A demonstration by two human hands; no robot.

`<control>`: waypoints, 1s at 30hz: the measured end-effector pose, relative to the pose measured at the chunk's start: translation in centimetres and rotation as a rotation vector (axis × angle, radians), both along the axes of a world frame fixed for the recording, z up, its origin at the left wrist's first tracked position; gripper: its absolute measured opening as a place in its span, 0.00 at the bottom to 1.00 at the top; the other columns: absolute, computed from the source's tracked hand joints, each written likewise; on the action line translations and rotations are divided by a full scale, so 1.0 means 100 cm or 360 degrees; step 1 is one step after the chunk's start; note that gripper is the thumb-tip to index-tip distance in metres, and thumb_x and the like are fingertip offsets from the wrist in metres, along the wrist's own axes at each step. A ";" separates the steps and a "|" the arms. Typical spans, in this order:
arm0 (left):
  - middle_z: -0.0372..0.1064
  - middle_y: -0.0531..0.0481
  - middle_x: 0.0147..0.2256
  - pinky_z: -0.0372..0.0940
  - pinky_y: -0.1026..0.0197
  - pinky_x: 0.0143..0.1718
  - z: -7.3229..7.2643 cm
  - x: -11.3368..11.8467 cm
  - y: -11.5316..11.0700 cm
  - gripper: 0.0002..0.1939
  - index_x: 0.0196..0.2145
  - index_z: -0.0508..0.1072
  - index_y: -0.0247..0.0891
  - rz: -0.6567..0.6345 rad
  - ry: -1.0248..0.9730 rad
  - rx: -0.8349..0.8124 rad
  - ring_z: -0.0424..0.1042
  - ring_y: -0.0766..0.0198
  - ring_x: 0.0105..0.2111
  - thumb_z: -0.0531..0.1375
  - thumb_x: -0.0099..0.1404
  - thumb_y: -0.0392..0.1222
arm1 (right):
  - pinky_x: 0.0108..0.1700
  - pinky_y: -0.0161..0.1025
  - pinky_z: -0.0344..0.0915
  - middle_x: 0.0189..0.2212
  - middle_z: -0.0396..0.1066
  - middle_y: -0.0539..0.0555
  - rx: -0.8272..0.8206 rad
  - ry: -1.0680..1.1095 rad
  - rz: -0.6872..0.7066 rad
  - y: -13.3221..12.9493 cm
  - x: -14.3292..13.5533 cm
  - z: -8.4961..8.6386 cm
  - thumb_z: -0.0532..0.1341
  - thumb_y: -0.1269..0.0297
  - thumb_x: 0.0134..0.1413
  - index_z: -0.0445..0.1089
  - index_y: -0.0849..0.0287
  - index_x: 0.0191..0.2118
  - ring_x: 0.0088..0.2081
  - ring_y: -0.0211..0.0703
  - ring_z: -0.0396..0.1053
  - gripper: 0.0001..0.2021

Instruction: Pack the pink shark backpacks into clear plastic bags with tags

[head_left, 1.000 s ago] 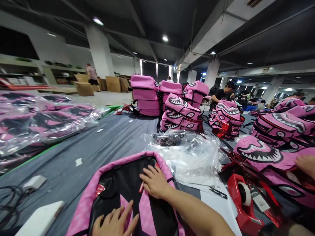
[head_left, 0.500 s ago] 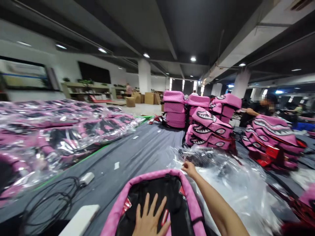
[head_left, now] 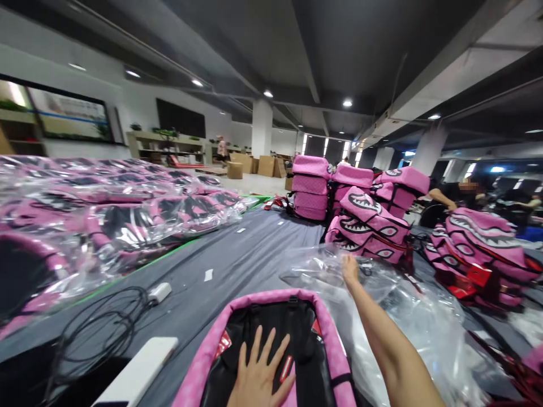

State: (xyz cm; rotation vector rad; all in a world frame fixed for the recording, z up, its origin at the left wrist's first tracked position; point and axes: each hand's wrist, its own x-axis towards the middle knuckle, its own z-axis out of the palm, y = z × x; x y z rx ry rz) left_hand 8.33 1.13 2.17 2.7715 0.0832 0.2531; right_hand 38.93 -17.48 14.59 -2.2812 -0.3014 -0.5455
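A pink and black backpack (head_left: 297, 325) lies on the grey cloth in front of me, its black padded side up. My left hand (head_left: 259, 370) rests flat on that padding with the fingers spread. Beyond the backpack's right edge, my right hand (head_left: 350, 270) is stretched out over a pile of clear plastic bags (head_left: 407, 311). Its fingers are closed on the film of a plastic bag, though the fingertips are partly hidden.
Plastic-wrapped backpacks (head_left: 123, 226) cover the left side. Stacked pink backpacks (head_left: 311, 189) with shark-mouth prints stand ahead and right. A coiled black cable (head_left: 106, 316) and a white box-shaped device (head_left: 139, 367) lie at left. A co-worker (head_left: 445, 198) is behind the right stack.
My right hand has moved a little forward and right over the plastic, and the film has shifted around it. The left hand stays on the backpack. The view has turned slightly left.
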 end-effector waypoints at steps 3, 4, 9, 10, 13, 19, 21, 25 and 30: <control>0.48 0.45 0.71 0.37 0.21 0.66 0.005 0.001 -0.003 0.33 0.68 0.54 0.57 0.0058 0.0051 0.0015 0.38 0.33 0.72 0.54 0.68 0.62 | 0.36 0.35 0.61 0.27 0.71 0.52 -0.0088 -0.0120 0.0322 -0.001 -0.031 0.039 0.52 0.59 0.64 0.70 0.58 0.32 0.31 0.43 0.68 0.14; 0.49 0.44 0.71 0.37 0.22 0.67 0.007 0.001 -0.004 0.33 0.68 0.56 0.55 0.0073 0.0049 0.0018 0.38 0.34 0.72 0.54 0.68 0.62 | 0.37 0.34 0.62 0.28 0.72 0.51 -0.0127 -0.0156 0.0451 0.000 -0.048 0.047 0.53 0.59 0.64 0.71 0.58 0.33 0.32 0.42 0.69 0.14; 0.62 0.43 0.66 0.36 0.30 0.71 0.014 -0.003 -0.013 0.33 0.60 0.73 0.46 -0.0060 -0.0123 -0.0603 0.48 0.40 0.71 0.53 0.65 0.65 | 0.40 0.34 0.64 0.32 0.73 0.52 -0.0304 -0.0309 0.0957 -0.014 -0.161 0.051 0.55 0.58 0.68 0.74 0.57 0.37 0.35 0.41 0.71 0.13; 0.65 0.43 0.65 0.41 0.33 0.71 0.015 -0.007 -0.018 0.35 0.59 0.74 0.45 -0.0106 -0.0140 -0.0967 0.53 0.42 0.70 0.50 0.65 0.68 | 0.40 0.34 0.64 0.33 0.73 0.52 -0.0371 -0.0360 0.1052 -0.021 -0.183 0.046 0.55 0.58 0.69 0.74 0.56 0.38 0.35 0.40 0.71 0.13; 0.69 0.42 0.62 0.60 0.43 0.65 0.022 -0.027 -0.038 0.44 0.65 0.66 0.45 -0.0194 -0.0165 -0.2139 0.64 0.51 0.65 0.36 0.67 0.73 | 0.38 0.36 0.62 0.33 0.73 0.53 -0.0701 -0.0589 0.1275 -0.047 -0.235 0.027 0.53 0.57 0.73 0.75 0.54 0.42 0.34 0.40 0.69 0.14; 0.79 0.37 0.47 0.75 0.54 0.42 0.050 -0.087 -0.062 0.19 0.43 0.78 0.36 0.0665 0.0124 -0.2935 0.80 0.53 0.42 0.59 0.67 0.54 | 0.42 0.39 0.64 0.36 0.77 0.52 -0.1175 -0.0609 0.1422 -0.101 -0.282 -0.014 0.51 0.66 0.73 0.76 0.51 0.44 0.34 0.40 0.71 0.14; 0.80 0.41 0.37 0.74 0.58 0.38 0.055 -0.102 -0.064 0.07 0.34 0.77 0.35 0.0826 0.0193 -0.2978 0.79 0.59 0.34 0.61 0.64 0.40 | 0.44 0.40 0.65 0.41 0.77 0.54 -0.1179 -0.0447 0.1262 -0.114 -0.292 -0.021 0.53 0.69 0.70 0.76 0.52 0.43 0.39 0.42 0.72 0.13; 0.79 0.42 0.34 0.71 0.62 0.35 0.056 -0.117 -0.076 0.08 0.32 0.79 0.33 0.0795 0.0233 -0.2946 0.77 0.61 0.32 0.68 0.56 0.41 | 0.50 0.43 0.68 0.50 0.74 0.58 -0.0902 -0.0185 0.0951 -0.112 -0.325 -0.030 0.57 0.68 0.67 0.74 0.54 0.48 0.48 0.48 0.72 0.11; 0.71 0.51 0.22 0.60 0.63 0.27 0.055 -0.116 -0.085 0.31 0.23 0.75 0.36 0.0575 -0.0079 -0.2389 0.67 0.62 0.25 0.75 0.34 0.65 | 0.46 0.44 0.68 0.39 0.76 0.56 -0.0396 0.0176 0.0990 -0.064 -0.359 -0.047 0.71 0.47 0.51 0.77 0.56 0.45 0.42 0.50 0.73 0.22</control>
